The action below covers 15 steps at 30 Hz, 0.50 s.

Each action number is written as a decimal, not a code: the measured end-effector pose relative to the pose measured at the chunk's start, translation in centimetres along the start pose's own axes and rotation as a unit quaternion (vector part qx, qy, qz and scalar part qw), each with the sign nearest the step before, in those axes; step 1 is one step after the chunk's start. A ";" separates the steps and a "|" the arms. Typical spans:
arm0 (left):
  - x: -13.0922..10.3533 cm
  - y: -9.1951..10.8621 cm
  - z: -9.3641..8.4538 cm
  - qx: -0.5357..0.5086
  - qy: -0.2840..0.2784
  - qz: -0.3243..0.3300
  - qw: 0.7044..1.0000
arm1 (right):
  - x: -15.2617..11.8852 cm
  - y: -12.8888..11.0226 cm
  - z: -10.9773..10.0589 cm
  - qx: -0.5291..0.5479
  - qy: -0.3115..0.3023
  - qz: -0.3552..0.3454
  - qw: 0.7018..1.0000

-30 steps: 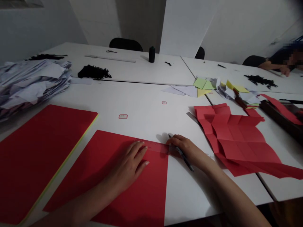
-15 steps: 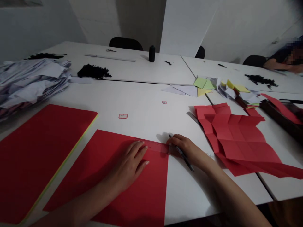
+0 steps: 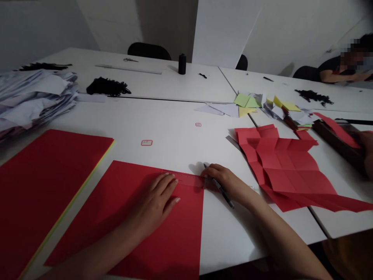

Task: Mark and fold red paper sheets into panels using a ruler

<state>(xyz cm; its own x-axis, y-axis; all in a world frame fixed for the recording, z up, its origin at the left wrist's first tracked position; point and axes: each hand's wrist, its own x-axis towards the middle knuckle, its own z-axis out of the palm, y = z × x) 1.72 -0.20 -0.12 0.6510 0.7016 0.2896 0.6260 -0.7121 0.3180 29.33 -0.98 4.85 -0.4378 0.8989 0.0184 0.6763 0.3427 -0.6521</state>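
Observation:
A sheet of red paper (image 3: 177,233) lies flat on the white table before me. Along its far edge, near the right corner, rests a clear ruler (image 3: 190,180). My left hand (image 3: 155,198) lies with fingers stretched out over the ruler's left end and the paper. At the ruler's right end, just off the paper, is my right hand (image 3: 223,179), closed around a dark pen (image 3: 223,193). The pen slants, its lower end pointing toward me. My right fingertips are at the ruler's end; whether they press it I cannot tell.
Left lies a red paper stack (image 3: 58,182) with a yellow-green edge, behind it a pile of white papers (image 3: 35,97). Creased red paper (image 3: 291,167) covers the right. Farther back are black cord (image 3: 107,86), a black spool (image 3: 182,64) and a seated person (image 3: 335,70).
The view has shifted slightly, so everything appears a little farther left. Both hands keep their places at the ruler. Another person's hand has appeared at the right edge.

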 end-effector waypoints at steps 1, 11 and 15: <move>0.0 0.0 0.0 -0.001 0.000 -0.001 1.000 | 0.0 0.0 0.0 0.001 -0.001 0.000 1.000; 0.2 0.2 0.0 0.015 -0.025 -0.001 1.000 | 0.0 -0.2 -0.3 0.022 -0.004 0.018 1.000; 0.2 0.1 0.2 0.039 -0.014 0.008 0.999 | 0.5 0.4 -0.2 0.113 0.047 0.036 0.992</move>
<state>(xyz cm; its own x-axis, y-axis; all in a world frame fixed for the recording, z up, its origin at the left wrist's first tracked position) 2.01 -0.12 -0.23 0.6725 0.6898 0.2683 0.6460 -0.7240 0.2419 29.53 -0.34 4.76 -0.3289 0.9439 0.0287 0.5493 0.2160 -0.8072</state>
